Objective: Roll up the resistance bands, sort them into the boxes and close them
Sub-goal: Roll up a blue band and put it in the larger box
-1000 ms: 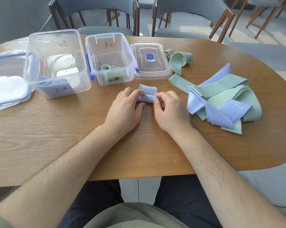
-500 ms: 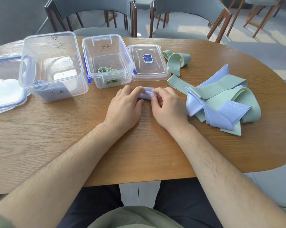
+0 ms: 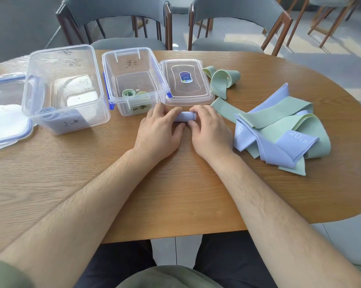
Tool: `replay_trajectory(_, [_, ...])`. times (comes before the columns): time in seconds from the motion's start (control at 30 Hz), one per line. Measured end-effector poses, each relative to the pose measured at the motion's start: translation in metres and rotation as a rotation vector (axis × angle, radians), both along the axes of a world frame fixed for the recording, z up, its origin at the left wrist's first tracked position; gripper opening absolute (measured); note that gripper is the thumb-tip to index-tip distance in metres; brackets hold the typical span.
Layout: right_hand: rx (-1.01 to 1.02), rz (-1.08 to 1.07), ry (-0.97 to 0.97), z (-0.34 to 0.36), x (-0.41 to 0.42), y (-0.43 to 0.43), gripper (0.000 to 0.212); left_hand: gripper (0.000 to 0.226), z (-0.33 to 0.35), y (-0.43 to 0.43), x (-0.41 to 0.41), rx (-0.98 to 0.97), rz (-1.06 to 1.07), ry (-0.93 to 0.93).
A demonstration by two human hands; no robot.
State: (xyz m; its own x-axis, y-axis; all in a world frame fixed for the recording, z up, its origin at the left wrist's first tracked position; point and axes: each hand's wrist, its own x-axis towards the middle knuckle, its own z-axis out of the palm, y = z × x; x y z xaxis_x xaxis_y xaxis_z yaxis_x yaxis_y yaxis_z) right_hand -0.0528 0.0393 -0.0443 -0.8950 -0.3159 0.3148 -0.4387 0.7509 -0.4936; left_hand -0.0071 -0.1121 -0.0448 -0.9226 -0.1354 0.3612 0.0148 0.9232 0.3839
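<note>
Because a rolled elastic band would, I judge, spring open if let go, I have both hands clamped on the lavender roll [image 3: 184, 117] at centre frame. The left hand [image 3: 158, 129] covers its left end and the right hand [image 3: 210, 132] its right end. The fingers [image 3: 171, 111] curl over the top, with the thumbs on the near side. The roll lies low over the table [image 3: 175, 194], just in front of the smaller box [image 3: 162, 80]; I cannot tell whether it touches the wood.

The sorting appears to go by colour. The larger box [image 3: 104, 96], upper left, holds a lavender coil [image 3: 48, 113] in its near corner, so I judge this roll belongs there. The smaller box, upper centre, holds a green coil [image 3: 129, 93].

Both boxes stand open to receive rolls. The small lid [image 3: 185, 82] lies flat just right of its box, and the large lid [image 3: 5, 121] lies at the far left edge.

Unrolled stock waits at the right of the frame: a tangled pile [image 3: 279, 132] of green and lavender bands just beside the right hand, and a lone green loop [image 3: 223, 77] above it, near the small lid. With that much still loose, I judge the task to be at an early stage. The likely risk is the roll loosening during transfer.
</note>
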Motion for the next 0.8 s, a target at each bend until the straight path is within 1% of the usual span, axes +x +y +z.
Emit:
replay_trajectory(0.07, [-0.025,0.034,-0.009,0.0,-0.003,-0.002,0.023,0.042,0.001,0.001,0.0,-0.02,0.019,0.028])
replay_trajectory(0.13, [-0.071,0.084,0.001,-0.001,-0.002,-0.002,0.023,0.04,0.002,0.003,0.005,-0.073,0.031,0.123])
replay_trajectory(0.2, [-0.132,0.142,0.009,-0.003,0.001,-0.001,0.025,0.038,0.001,0.007,0.01,-0.116,-0.013,0.227])
replay_trajectory(0.23, [-0.156,0.163,0.004,-0.003,0.002,0.0,0.026,0.038,0.0,0.007,0.012,-0.118,-0.043,0.255])
replay_trajectory(0.3, [-0.175,0.179,-0.018,-0.003,0.004,0.002,0.028,0.042,-0.001,0.004,0.014,-0.057,-0.102,0.26])
replay_trajectory(0.43, [-0.215,0.205,-0.028,0.001,0.009,0.004,0.035,0.055,0.002,-0.003,0.024,0.156,-0.235,0.115])
replay_trajectory(0.47, [-0.238,0.22,-0.019,0.003,0.011,0.004,0.037,0.053,0.005,-0.003,0.028,0.218,-0.245,0.077])
replay_trajectory(0.53, [-0.319,0.253,0.002,0.006,0.014,0.003,0.042,0.043,0.009,-0.001,0.035,0.378,-0.217,0.037])
replay_trajectory(0.6, [-0.397,0.318,-0.01,0.009,0.021,0.003,0.041,0.031,0.013,-0.001,0.04,0.607,-0.178,-0.004])
replay_trajectory(0.63, [-0.398,0.365,-0.016,0.01,0.024,0.004,0.045,0.027,0.015,-0.003,0.042,0.729,-0.181,-0.02])
replay_trajectory(0.73, [-0.248,0.486,-0.01,0.007,0.03,0.003,0.077,0.021,0.019,-0.01,0.05,0.997,-0.207,-0.067])
replay_trajectory(0.77, [-0.197,0.506,0.009,0.005,0.031,0.001,0.083,0.021,0.02,-0.012,0.052,1.057,-0.213,-0.083])
replay_trajectory(0.8, [-0.174,0.506,0.03,0.003,0.031,-0.001,0.084,0.021,0.021,-0.013,0.054,1.095,-0.22,-0.098])
